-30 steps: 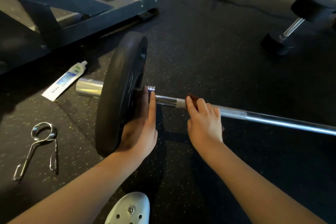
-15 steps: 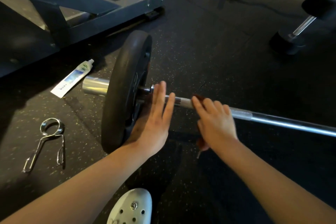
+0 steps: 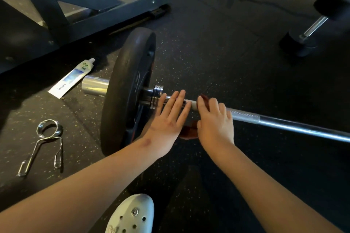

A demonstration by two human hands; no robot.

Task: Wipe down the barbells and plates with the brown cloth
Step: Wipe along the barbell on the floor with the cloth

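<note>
A chrome barbell [image 3: 284, 125] lies across the dark rubber floor with one black plate [image 3: 125, 85] standing on its left sleeve. My right hand [image 3: 214, 121] wraps the brown cloth [image 3: 189, 130] round the bar just right of the collar; cloth shows above my fingers and below my palm. My left hand [image 3: 168, 119] lies flat with straight fingers over the bar, between the collar and my right hand, off the plate.
A spring collar clip [image 3: 43, 142] and a white tube [image 3: 73, 78] lie on the floor left of the plate. A steel machine frame [image 3: 106, 9] runs across the upper left. Another bar and padded stand [image 3: 310, 32] are at upper right. My white shoe [image 3: 132, 213] is at the bottom.
My left hand has come off the plate's face and moved right, opening flat over the bar next to my right hand. My right hand stays on the cloth-wrapped bar.
</note>
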